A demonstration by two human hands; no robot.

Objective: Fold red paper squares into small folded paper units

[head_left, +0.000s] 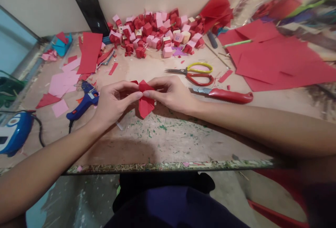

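A folded piece of red paper (146, 107) is pinched between my two hands, above the middle of the table. My left hand (111, 100) grips its left side with thumb and fingertips. From the right, my right hand (170, 93) presses its thumb on the paper's front, the fingers behind it. Both thumbs nearly meet at the paper's middle, and part of the folds is hidden behind the fingers. Scissors (193, 73) with one yellow and one red handle lie beyond my right hand. A red-handled knife (228, 95) rests just right of that hand.
A blue glue gun (85, 100) lies left of my left hand. Small red and pink paper cubes (149, 34) are heaped along the wall beside a leaning phone (89, 6). Red paper sheets (280, 58) spread at right; pink scraps (63, 81) lie at left.
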